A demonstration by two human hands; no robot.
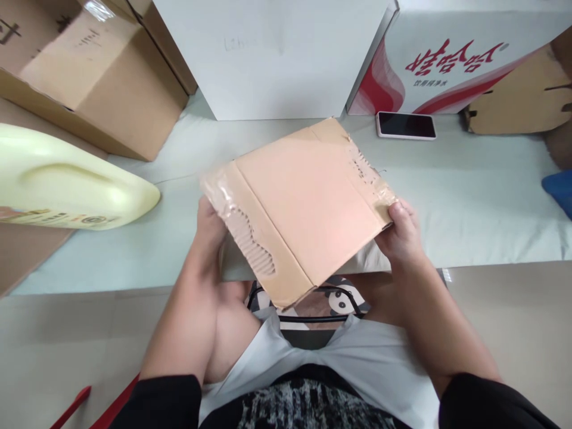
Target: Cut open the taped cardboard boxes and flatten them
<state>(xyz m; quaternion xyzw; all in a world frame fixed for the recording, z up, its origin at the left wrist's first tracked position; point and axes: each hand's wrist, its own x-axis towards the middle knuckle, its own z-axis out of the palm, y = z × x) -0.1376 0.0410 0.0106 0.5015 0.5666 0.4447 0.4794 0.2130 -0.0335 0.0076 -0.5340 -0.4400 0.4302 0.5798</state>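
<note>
A flat piece of brown cardboard [308,196] is held up, tilted, above the front edge of the covered table. Its left flap has a torn patch of bare corrugation and clear tape at the corner; the right edge is torn and taped too. My left hand [210,223] grips the taped left corner, with its fingers mostly hidden behind the board. At the right corner my right hand [401,229] pinches the edge, thumb on top and the other fingers underneath.
A pale yellow jug [71,179] lies at the left by cardboard boxes [120,77]. Behind stand a white box [281,59] and a red-and-white carton [447,59]. A phone [406,126] rests before the carton. Cut cardboard [518,98] is at the right.
</note>
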